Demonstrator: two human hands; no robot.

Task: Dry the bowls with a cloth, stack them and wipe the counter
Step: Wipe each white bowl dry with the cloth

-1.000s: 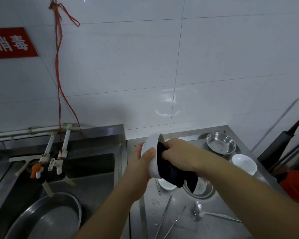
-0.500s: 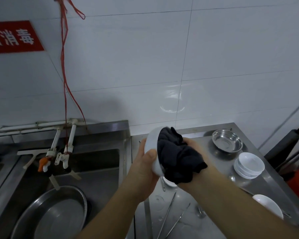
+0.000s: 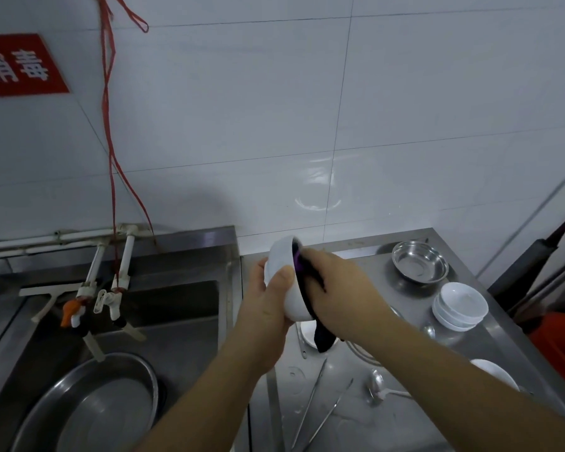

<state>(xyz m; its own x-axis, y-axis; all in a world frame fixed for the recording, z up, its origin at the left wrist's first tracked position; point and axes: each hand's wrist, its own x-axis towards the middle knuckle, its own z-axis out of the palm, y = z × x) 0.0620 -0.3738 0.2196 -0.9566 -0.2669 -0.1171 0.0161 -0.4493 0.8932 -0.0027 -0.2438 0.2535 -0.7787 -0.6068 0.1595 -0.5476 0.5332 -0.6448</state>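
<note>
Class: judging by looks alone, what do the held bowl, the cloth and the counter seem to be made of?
Held bowl: probably glazed ceramic or melamine; smooth, glossy white.
Cloth: soft dark fabric; it hangs limp below the right hand.
Counter: likely stainless steel; grey, brushed, dully reflective.

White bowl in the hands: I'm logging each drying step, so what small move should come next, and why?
Probably keep twisting the cloth around inside the bowl. The left hand grips the bowl on its side above the counter, and the right hand presses the dark cloth into its mouth, so drying looks unfinished. Once dry, it likely goes on the stack of white bowls to the right.
</note>
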